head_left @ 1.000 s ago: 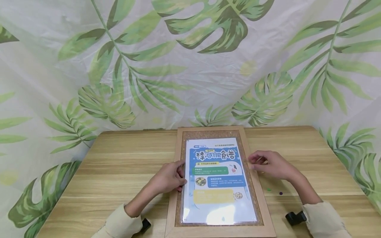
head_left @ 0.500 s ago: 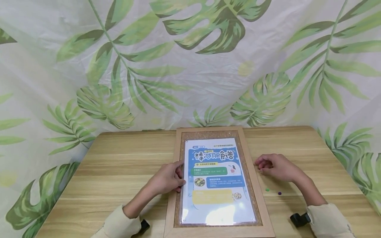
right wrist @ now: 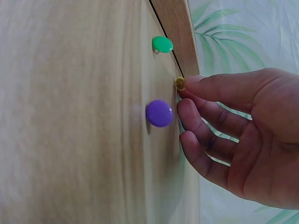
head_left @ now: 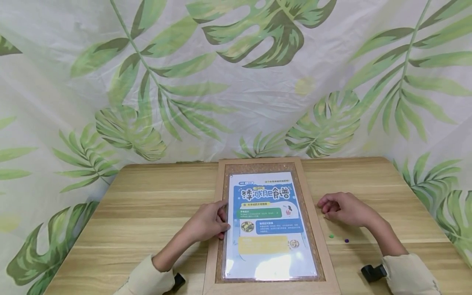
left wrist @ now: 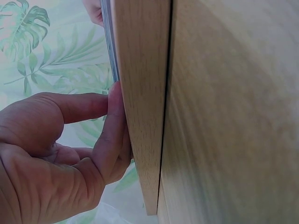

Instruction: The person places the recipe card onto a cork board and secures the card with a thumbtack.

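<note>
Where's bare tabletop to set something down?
Free: the table between its left edge and the left hand; also back right, beyond the right hand. Crowded: right of the framed corkboard, where the green pin, purple pin and right hand cluster.

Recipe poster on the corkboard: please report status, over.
Left hand at left edge of recipe poster. Right hand pinching gold thumbtack, right of frame. Recipe poster on corkboard. No obstruction seen; green thumbtack and purple thumbtack on table.

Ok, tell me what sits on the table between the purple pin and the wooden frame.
In the head view, the green pin lies between the purple pin and the wooden frame.
</note>
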`<state>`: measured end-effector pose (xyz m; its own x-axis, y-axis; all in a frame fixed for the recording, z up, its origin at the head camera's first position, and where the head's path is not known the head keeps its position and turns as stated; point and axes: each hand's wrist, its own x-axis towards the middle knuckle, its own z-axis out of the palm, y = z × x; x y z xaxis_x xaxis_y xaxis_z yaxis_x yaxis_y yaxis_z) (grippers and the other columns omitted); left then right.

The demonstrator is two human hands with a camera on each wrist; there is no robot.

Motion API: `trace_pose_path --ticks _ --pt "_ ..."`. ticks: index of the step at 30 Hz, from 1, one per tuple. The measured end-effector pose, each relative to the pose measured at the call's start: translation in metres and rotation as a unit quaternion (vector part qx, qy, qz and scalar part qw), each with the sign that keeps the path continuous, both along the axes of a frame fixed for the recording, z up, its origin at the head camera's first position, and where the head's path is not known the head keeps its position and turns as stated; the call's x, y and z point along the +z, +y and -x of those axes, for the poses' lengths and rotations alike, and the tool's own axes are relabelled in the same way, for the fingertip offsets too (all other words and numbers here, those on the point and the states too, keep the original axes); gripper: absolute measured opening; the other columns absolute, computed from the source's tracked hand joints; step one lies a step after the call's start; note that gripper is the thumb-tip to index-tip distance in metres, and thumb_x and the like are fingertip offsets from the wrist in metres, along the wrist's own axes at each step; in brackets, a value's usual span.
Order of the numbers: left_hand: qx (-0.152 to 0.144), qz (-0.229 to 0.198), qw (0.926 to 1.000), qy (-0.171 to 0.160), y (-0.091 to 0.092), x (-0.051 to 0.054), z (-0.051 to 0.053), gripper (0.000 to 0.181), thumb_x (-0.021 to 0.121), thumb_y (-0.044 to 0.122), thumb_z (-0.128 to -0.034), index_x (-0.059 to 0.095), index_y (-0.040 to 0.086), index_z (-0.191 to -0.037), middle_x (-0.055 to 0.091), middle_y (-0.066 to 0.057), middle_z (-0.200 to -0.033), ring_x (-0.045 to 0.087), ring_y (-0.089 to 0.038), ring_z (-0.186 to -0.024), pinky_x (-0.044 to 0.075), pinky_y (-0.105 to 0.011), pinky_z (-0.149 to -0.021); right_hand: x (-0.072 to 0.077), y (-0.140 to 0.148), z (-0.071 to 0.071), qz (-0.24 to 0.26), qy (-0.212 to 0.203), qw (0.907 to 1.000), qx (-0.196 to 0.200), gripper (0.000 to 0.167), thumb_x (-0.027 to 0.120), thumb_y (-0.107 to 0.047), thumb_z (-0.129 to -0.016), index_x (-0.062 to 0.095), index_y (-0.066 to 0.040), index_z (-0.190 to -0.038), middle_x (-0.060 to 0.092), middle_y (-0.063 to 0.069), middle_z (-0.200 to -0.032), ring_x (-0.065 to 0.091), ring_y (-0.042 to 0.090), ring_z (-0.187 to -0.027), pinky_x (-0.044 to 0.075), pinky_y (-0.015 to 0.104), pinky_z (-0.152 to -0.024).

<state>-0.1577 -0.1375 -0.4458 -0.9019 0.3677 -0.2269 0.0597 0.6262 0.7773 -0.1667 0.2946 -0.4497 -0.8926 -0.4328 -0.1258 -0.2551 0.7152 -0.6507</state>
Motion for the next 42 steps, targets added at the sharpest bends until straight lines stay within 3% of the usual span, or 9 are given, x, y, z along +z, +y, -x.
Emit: trace_pose_path --ticks 23,42 --pt "-0.003 0.005 0.9999 0.008 0.000 0.000 0.000 0.077 0.078 -0.008 -0.0902 0.042 -0.011 -0.158 0.065 -0.008 -0.089 0.068 -0.015 -0.060 0.054 -0.023 -0.052 0.001 0.017 -0.008 0.037 -0.034 0.9972 0.056 0.022 0.074 0.005 -0.092 0.072 0.003 -0.114 0.071 0.000 -0.092 0.062 0.003 -0.082 0.055 0.020 -0.069" --pt "-0.008 0.007 0.9999 0.011 -0.001 -0.002 0.000 0.076 0.078 -0.007 -0.0909 0.042 -0.011 -0.158 0.066 -0.008 -0.089 0.069 -0.014 -0.061 0.054 -0.024 -0.052 -0.007 0.015 -0.007 0.007 0.032 0.9986 0.041 0.020 0.073 0.001 -0.095 0.075 -0.004 -0.115 0.075 -0.004 -0.100 0.068 0.003 -0.091 0.060 0.023 -0.079"
